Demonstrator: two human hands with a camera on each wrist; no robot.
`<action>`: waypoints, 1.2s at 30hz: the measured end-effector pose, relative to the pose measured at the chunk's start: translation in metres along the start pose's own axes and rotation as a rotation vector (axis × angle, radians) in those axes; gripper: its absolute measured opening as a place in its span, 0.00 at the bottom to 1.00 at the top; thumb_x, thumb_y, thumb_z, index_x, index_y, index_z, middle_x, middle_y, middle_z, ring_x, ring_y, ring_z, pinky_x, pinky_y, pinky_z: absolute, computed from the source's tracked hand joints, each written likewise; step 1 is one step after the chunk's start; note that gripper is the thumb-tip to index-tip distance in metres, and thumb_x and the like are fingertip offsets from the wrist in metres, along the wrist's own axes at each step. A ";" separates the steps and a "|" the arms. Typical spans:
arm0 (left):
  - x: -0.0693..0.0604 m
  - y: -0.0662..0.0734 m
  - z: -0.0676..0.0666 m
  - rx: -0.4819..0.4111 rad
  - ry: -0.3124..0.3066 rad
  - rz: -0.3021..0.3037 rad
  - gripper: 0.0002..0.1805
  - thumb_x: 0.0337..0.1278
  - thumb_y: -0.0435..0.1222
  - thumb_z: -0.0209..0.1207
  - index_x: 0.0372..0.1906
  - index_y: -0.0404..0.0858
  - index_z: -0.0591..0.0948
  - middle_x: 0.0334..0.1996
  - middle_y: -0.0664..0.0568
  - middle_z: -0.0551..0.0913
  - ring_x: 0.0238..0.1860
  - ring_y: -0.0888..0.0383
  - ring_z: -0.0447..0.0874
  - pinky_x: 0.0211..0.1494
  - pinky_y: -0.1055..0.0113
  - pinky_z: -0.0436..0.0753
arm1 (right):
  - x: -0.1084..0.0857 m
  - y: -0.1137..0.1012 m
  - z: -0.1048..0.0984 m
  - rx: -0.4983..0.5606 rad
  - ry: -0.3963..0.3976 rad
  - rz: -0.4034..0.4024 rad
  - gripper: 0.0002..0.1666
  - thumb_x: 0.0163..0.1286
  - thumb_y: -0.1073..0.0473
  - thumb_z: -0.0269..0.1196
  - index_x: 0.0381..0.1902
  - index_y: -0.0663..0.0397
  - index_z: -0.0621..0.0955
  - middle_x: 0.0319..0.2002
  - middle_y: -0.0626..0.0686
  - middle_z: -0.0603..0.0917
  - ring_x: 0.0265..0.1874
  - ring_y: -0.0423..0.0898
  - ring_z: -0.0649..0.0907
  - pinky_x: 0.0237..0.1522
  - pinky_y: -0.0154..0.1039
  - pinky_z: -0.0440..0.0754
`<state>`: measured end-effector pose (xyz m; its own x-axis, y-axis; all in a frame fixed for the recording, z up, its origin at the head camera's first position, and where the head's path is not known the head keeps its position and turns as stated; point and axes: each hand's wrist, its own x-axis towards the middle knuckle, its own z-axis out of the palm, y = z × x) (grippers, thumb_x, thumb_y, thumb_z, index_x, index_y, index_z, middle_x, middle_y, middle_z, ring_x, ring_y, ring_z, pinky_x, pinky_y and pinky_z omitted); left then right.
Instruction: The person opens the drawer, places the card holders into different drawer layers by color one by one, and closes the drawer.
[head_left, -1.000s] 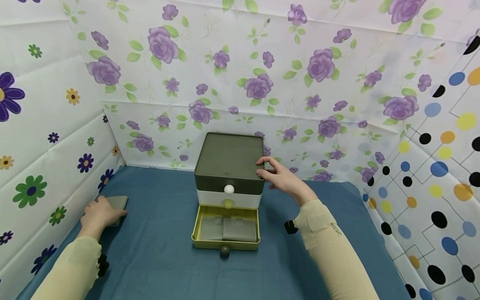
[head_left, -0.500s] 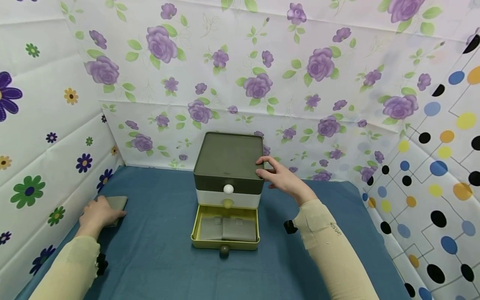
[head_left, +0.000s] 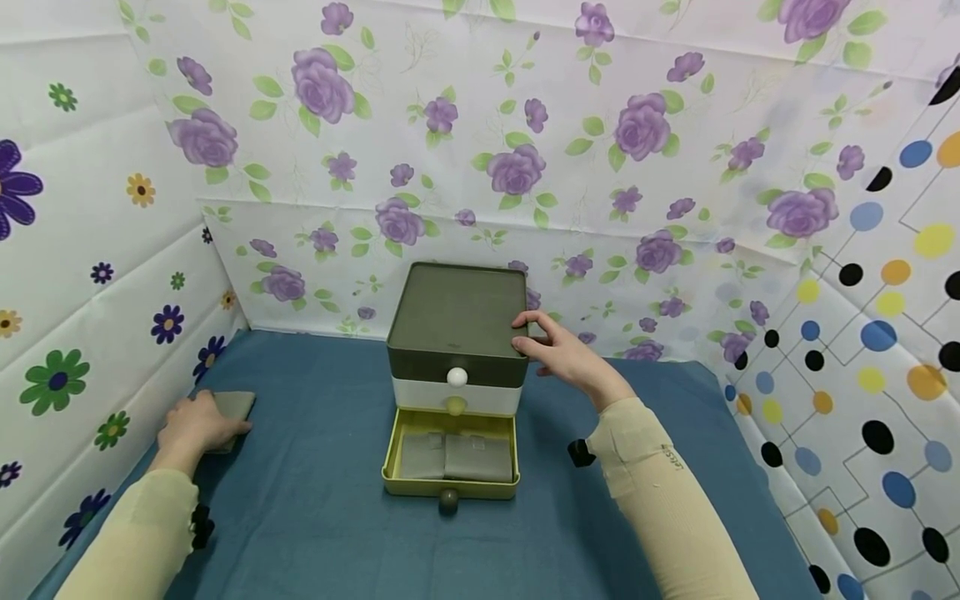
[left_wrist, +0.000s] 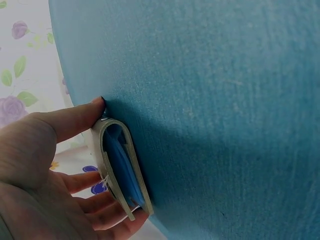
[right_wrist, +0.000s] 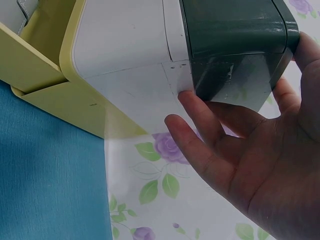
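My left hand (head_left: 193,427) holds a grey-beige folded wallet (head_left: 236,408) on the cloth at the left. In the left wrist view, the thumb is at one end of the wallet (left_wrist: 122,165) and fingers are at the other; its blue lining shows at the open side. At the centre stands a small drawer box (head_left: 461,312) with dark green, white and yellow tiers. My right hand (head_left: 566,357) grips its top right edge, with thumb and index finger over the rim and other fingers against the side. The yellow bottom drawer (head_left: 390,475) is pulled out, with grey wallet-like pieces (head_left: 480,458) inside.
Blue cloth (head_left: 315,433) covers the table. A purple-flowered sheet (head_left: 450,150) hangs close behind the box. Patterned sheets bound the left and right sides. The pulled-out drawer, with its dark round knob (head_left: 448,502), juts toward the front.
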<state>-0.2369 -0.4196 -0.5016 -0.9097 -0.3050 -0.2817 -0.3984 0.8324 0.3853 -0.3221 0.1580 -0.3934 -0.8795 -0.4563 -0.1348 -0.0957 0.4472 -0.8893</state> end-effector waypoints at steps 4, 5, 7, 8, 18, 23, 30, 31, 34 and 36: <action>-0.001 0.002 -0.002 -0.002 -0.004 0.002 0.57 0.64 0.51 0.70 0.71 0.09 0.54 0.51 0.14 0.64 0.50 0.24 0.68 0.52 0.29 0.75 | -0.001 0.000 0.000 -0.002 0.004 0.004 0.22 0.84 0.40 0.59 0.70 0.31 0.71 0.68 0.54 0.79 0.64 0.55 0.78 0.55 0.55 0.80; -0.001 0.002 -0.002 -0.003 -0.007 0.002 0.57 0.63 0.51 0.70 0.71 0.10 0.54 0.52 0.14 0.64 0.50 0.24 0.68 0.52 0.29 0.74 | -0.001 0.000 0.001 -0.003 0.005 0.004 0.22 0.84 0.40 0.59 0.70 0.31 0.71 0.68 0.54 0.79 0.64 0.54 0.77 0.55 0.55 0.80; -0.001 0.002 -0.001 -0.004 -0.011 0.001 0.57 0.63 0.51 0.70 0.71 0.10 0.54 0.52 0.14 0.63 0.50 0.24 0.67 0.53 0.29 0.74 | -0.001 0.000 0.001 -0.006 0.004 0.007 0.22 0.84 0.40 0.59 0.71 0.31 0.71 0.69 0.54 0.79 0.65 0.54 0.77 0.55 0.54 0.81; -0.001 0.001 -0.001 -0.006 -0.011 0.001 0.57 0.63 0.52 0.70 0.71 0.10 0.54 0.52 0.14 0.63 0.51 0.24 0.67 0.53 0.28 0.74 | 0.000 0.000 0.001 -0.007 0.003 0.007 0.22 0.84 0.40 0.59 0.71 0.31 0.71 0.69 0.54 0.79 0.65 0.55 0.77 0.55 0.54 0.81; 0.000 0.000 -0.001 0.002 -0.005 0.029 0.58 0.64 0.51 0.71 0.74 0.12 0.53 0.54 0.13 0.63 0.52 0.23 0.67 0.54 0.28 0.73 | 0.000 0.000 0.000 0.006 -0.003 0.005 0.23 0.84 0.41 0.59 0.71 0.31 0.71 0.70 0.55 0.78 0.67 0.55 0.77 0.60 0.60 0.80; 0.001 -0.003 -0.001 0.004 0.007 0.061 0.58 0.63 0.50 0.71 0.75 0.12 0.53 0.55 0.12 0.63 0.52 0.22 0.67 0.54 0.27 0.72 | 0.001 0.001 0.000 0.003 -0.003 0.010 0.23 0.84 0.40 0.60 0.71 0.31 0.71 0.69 0.55 0.78 0.66 0.55 0.77 0.59 0.58 0.81; 0.000 -0.003 -0.001 0.013 0.031 0.098 0.57 0.60 0.48 0.73 0.76 0.14 0.55 0.57 0.14 0.64 0.53 0.22 0.67 0.53 0.26 0.72 | 0.000 0.002 0.000 0.013 -0.007 0.004 0.24 0.84 0.40 0.60 0.71 0.31 0.70 0.69 0.56 0.78 0.66 0.56 0.77 0.61 0.62 0.79; 0.000 -0.002 -0.001 0.015 0.033 0.102 0.57 0.60 0.48 0.72 0.76 0.14 0.55 0.57 0.14 0.65 0.53 0.22 0.67 0.53 0.26 0.72 | 0.000 0.002 0.000 0.017 -0.007 0.004 0.24 0.84 0.40 0.60 0.71 0.31 0.70 0.69 0.56 0.78 0.66 0.56 0.77 0.62 0.63 0.79; -0.002 0.000 -0.002 0.019 0.029 0.119 0.55 0.60 0.48 0.73 0.75 0.15 0.56 0.57 0.14 0.65 0.53 0.22 0.68 0.51 0.27 0.73 | 0.000 0.001 0.000 0.026 -0.008 0.006 0.24 0.84 0.40 0.60 0.71 0.31 0.71 0.69 0.56 0.77 0.66 0.56 0.76 0.63 0.65 0.78; -0.003 0.001 -0.003 0.024 0.022 0.134 0.54 0.60 0.47 0.72 0.74 0.15 0.57 0.56 0.14 0.66 0.52 0.23 0.69 0.50 0.28 0.74 | -0.001 0.000 0.000 0.024 -0.007 0.006 0.24 0.84 0.40 0.60 0.71 0.32 0.70 0.69 0.56 0.78 0.66 0.55 0.76 0.62 0.64 0.78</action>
<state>-0.2350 -0.4195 -0.4983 -0.9571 -0.1999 -0.2095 -0.2702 0.8770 0.3974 -0.3214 0.1584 -0.3934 -0.8766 -0.4592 -0.1436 -0.0789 0.4317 -0.8986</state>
